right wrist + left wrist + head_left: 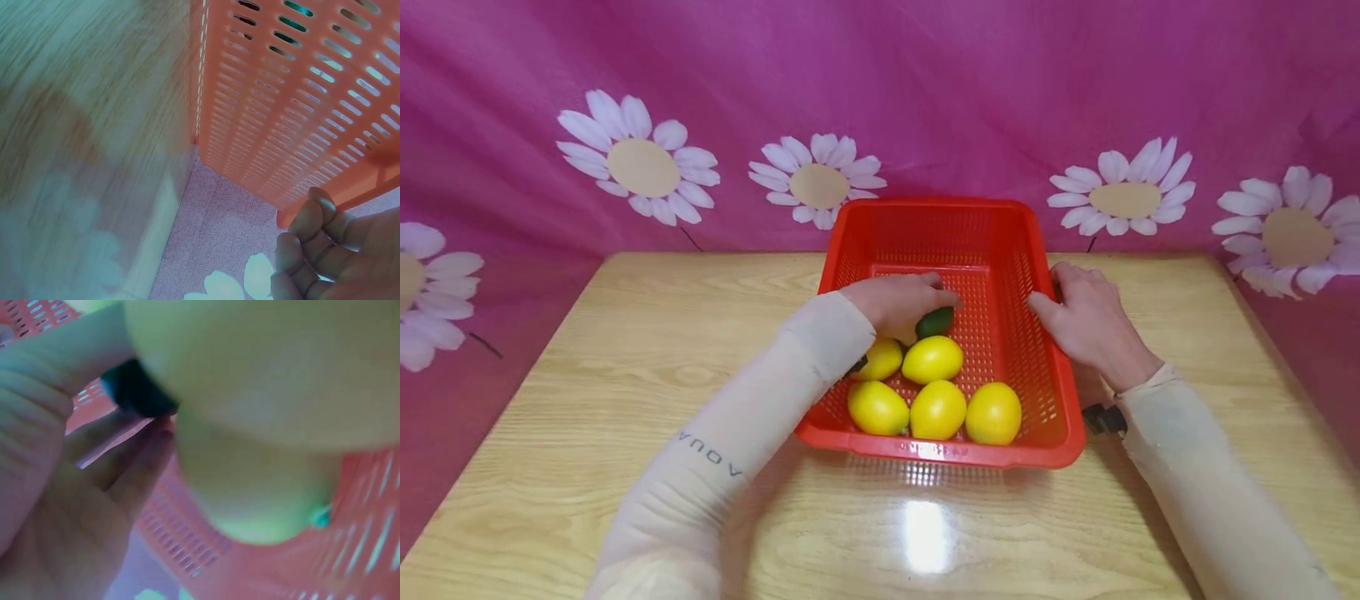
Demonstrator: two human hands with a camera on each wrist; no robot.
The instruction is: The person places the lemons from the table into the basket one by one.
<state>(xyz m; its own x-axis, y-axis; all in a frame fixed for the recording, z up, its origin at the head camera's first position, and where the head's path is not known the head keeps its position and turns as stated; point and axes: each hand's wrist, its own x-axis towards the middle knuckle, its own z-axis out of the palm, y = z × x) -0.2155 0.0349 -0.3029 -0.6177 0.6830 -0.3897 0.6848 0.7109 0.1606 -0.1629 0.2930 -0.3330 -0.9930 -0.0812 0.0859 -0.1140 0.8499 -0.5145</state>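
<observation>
A red plastic basket (940, 451) with perforated walls stands on the wooden table. Inside it my left hand (898, 304) reaches down and holds a dark green oval fruit (936, 322) between thumb and fingers; its exact kind is unclear. In the left wrist view the green fruit (139, 390) is partly hidden by the thumb and a yellow lemon. Several lemons (938, 410) lie in the near part of the basket, one partly behind my left wrist. My right hand (1086, 321) grips the basket's right rim, thumb on the inner side and fingers outside, as the right wrist view (331, 250) shows.
The light wooden table (647, 358) extends on both sides of the basket. Behind it hangs a magenta cloth (955, 92) printed with white daisies, close to the basket's far end.
</observation>
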